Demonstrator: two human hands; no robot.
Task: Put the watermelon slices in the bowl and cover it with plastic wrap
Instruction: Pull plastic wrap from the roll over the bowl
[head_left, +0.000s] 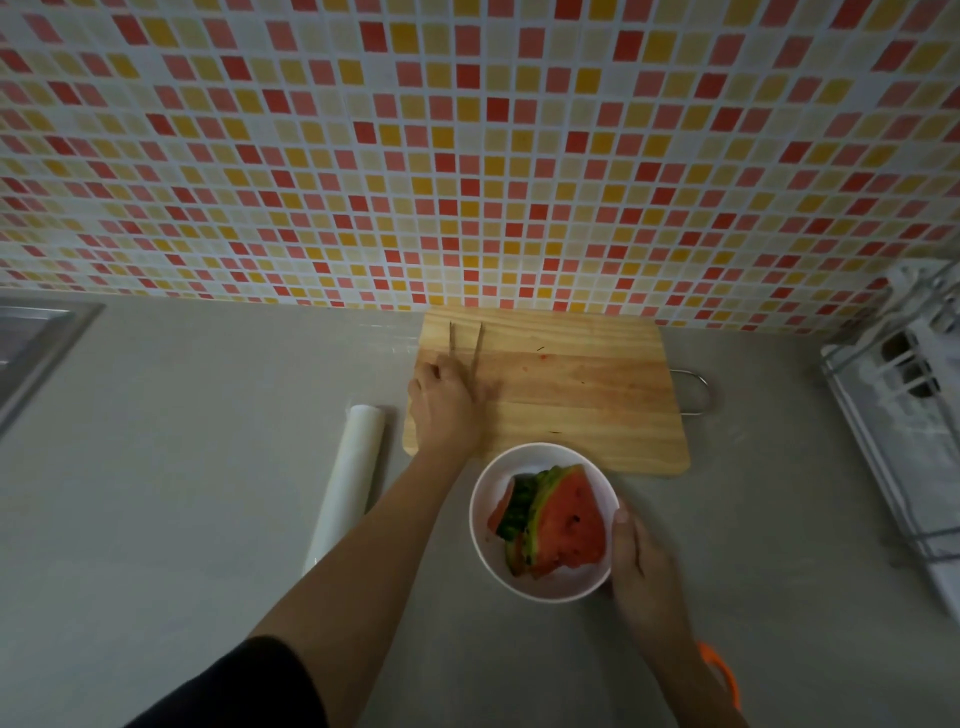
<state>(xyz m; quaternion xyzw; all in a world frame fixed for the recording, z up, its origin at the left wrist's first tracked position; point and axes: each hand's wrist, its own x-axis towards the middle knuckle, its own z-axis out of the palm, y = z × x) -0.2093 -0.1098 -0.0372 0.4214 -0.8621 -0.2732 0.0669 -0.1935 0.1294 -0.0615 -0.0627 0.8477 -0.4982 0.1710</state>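
Note:
A white bowl stands on the grey counter just in front of a wooden cutting board. In the bowl lie several watermelon slices, red flesh up, green rinds to the left. My right hand grips the bowl's right rim, thumb on the edge. My left hand rests on the board's left part and holds a pair of thin chopsticks that point toward the wall. A roll of plastic wrap lies on the counter left of my left forearm.
A sink edge shows at the far left. A wire dish rack stands at the right. The board has a metal handle on its right side. An orange object peeks out behind my right forearm. A tiled wall backs the counter.

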